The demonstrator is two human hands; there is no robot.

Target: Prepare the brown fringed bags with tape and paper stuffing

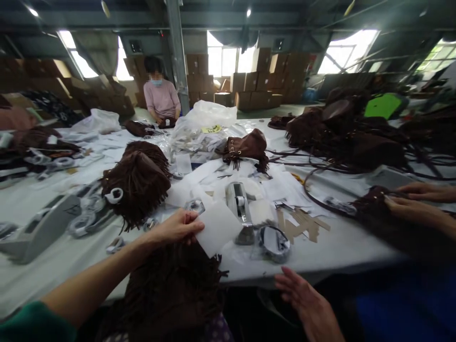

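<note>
My left hand [183, 225] pinches the corner of a white sheet of thin paper [218, 227]. Below that hand, a dark brown fringed bag [174, 285] rests at the table edge, over my lap. My right hand [302, 299] is in front of the table edge, fingers apart and holding nothing. Beyond the paper stands a grey tape dispenser [238, 204], and right of it lies a roll of clear tape [273, 243]. Strips of brown card [302, 223] are scattered close by. Another brown fringed bag [138, 183] sits beyond my left hand.
On the right, another person's hands [420, 204] work on a dark brown bag [374, 213]. A second grey dispenser [42, 228] stands at left. A pile of brown bags [349, 128] with long straps lies back right. Across the table sits a masked person [162, 97].
</note>
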